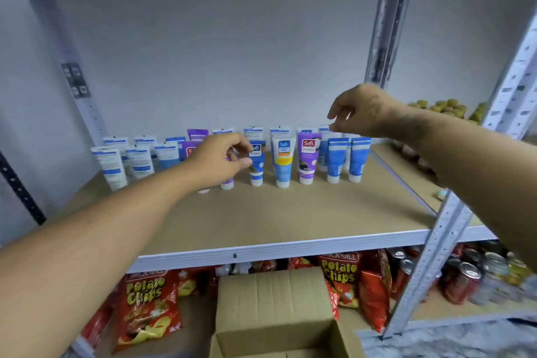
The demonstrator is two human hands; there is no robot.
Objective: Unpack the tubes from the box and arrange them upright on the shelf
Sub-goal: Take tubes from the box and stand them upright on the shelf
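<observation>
A cardboard box (pixel 276 314) sits closest to the viewer, at the bottom of the view, on the floor in front of the lower shelf, its flaps open; what is inside cannot be seen.

Above it, the left hand's fingertips (pixel 247 154) are pinched loosely beside the top of a blue tube (pixel 257 166), touching it or very nearly; whether they actually grip it cannot be told. The left hand (pixel 215 161) covers a purple tube just behind it. The right hand (pixel 360 113) hovers above the right end of the row, fingers curled and slightly parted, holding nothing.

The tubes (pixel 283 160) stand cap-down in two loose rows toward the back of the brown shelf (pixel 261 221), white ones to the left, blue and purple ones to the right. The front half of the shelf is bare. Below, bags of potato chips (pixel 145 308) and drink cans (pixel 462 279) fill the lower shelf.

The step in hand appears to be straightening a tube just placed in the front row. The next move likely calls for letting go gently so no neighbour tips, then reaching down into the box for more.
</observation>
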